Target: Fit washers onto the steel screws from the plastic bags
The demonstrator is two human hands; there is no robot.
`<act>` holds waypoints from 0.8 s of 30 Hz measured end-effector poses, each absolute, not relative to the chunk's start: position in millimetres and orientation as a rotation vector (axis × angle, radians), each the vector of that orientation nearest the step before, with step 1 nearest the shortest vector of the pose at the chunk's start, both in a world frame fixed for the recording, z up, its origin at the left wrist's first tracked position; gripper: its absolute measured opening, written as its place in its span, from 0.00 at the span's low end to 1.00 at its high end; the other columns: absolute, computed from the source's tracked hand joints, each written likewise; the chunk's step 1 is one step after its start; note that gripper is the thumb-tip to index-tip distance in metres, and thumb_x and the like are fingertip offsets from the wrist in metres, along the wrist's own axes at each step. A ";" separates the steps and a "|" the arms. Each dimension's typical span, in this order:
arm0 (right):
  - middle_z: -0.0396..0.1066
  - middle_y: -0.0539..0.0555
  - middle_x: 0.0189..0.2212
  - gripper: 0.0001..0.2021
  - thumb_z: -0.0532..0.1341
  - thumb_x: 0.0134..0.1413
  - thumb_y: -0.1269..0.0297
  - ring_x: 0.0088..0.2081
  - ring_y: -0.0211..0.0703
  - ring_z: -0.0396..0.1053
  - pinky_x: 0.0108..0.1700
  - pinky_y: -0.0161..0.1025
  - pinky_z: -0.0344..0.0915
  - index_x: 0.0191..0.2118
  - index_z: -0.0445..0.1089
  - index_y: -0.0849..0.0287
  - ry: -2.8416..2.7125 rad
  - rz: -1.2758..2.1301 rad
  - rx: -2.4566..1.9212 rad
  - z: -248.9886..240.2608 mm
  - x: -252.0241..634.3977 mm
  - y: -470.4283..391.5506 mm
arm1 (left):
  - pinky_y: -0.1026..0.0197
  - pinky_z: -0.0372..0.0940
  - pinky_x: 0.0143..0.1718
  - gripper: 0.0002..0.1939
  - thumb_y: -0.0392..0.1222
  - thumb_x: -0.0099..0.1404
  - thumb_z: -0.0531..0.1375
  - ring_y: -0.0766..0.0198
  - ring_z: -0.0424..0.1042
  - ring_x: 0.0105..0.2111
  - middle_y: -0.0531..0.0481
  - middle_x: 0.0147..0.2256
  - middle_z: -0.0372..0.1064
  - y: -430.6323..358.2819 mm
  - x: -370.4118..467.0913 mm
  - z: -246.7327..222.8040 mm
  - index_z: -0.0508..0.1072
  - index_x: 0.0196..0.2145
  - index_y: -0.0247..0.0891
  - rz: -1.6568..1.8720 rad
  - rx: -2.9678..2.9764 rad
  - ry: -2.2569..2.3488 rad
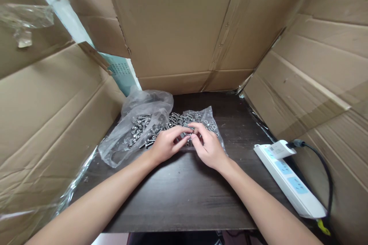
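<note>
My left hand (pixel 167 142) and my right hand (pixel 209 146) meet above a pile of small metal hardware. The left thumb and fingers pinch a small metal bolt (pixel 187 134). Its end reaches the right fingertips, which are closed in a pinch too; what they grip is too small to make out. Under and behind the hands lie loose bolts (pixel 176 118) and several washers and nuts (pixel 213 127). More bolts (pixel 140 125) show through a clear plastic bag (pixel 115 151) left of my left hand.
Cardboard walls (pixel 184 26) enclose the dark tabletop (pixel 178 195) at the back and both sides. A white power strip (pixel 290 182) with a plugged-in adapter (pixel 279 149) and black cable (pixel 326 164) stands at the right. A flat plastic sheet (pixel 205 113) lies under the loose hardware.
</note>
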State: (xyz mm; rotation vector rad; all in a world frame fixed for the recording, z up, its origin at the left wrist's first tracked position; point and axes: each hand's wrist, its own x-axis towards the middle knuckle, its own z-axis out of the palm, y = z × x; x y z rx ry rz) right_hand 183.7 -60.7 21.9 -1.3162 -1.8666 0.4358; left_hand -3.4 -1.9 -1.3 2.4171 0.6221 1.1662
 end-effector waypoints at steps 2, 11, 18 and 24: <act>0.76 0.53 0.36 0.14 0.52 0.68 0.66 0.34 0.44 0.73 0.37 0.40 0.68 0.55 0.66 0.54 -1.859 0.442 -1.322 21.4 183.9 -60.1 | 0.64 0.74 0.40 0.10 0.40 0.75 0.58 0.65 0.78 0.34 0.45 0.42 0.79 -2.2 -3.1 -0.8 0.76 0.50 0.38 1.164 2.412 0.619; 0.76 0.54 0.39 0.16 0.54 0.64 0.69 0.38 0.46 0.75 0.39 0.42 0.69 0.55 0.66 0.54 -1.872 0.410 -1.302 22.7 183.9 -60.6 | 0.64 0.73 0.39 0.10 0.39 0.75 0.58 0.65 0.78 0.37 0.45 0.44 0.79 -1.8 -3.3 -1.8 0.76 0.50 0.38 1.164 2.419 0.586; 0.77 0.55 0.44 0.14 0.52 0.68 0.66 0.40 0.47 0.76 0.42 0.43 0.69 0.56 0.66 0.54 -1.853 0.447 -1.342 20.4 185.2 -59.1 | 0.63 0.74 0.42 0.10 0.39 0.75 0.58 0.64 0.79 0.39 0.45 0.44 0.79 -1.9 -2.8 -1.6 0.76 0.51 0.39 1.147 2.409 0.585; 0.74 0.55 0.39 0.15 0.51 0.67 0.69 0.39 0.46 0.74 0.42 0.42 0.69 0.56 0.65 0.56 -1.849 0.398 -1.286 19.7 184.8 -59.1 | 0.64 0.74 0.40 0.10 0.39 0.75 0.59 0.64 0.79 0.38 0.45 0.44 0.80 -0.7 -2.1 -2.5 0.76 0.50 0.38 1.170 2.428 0.642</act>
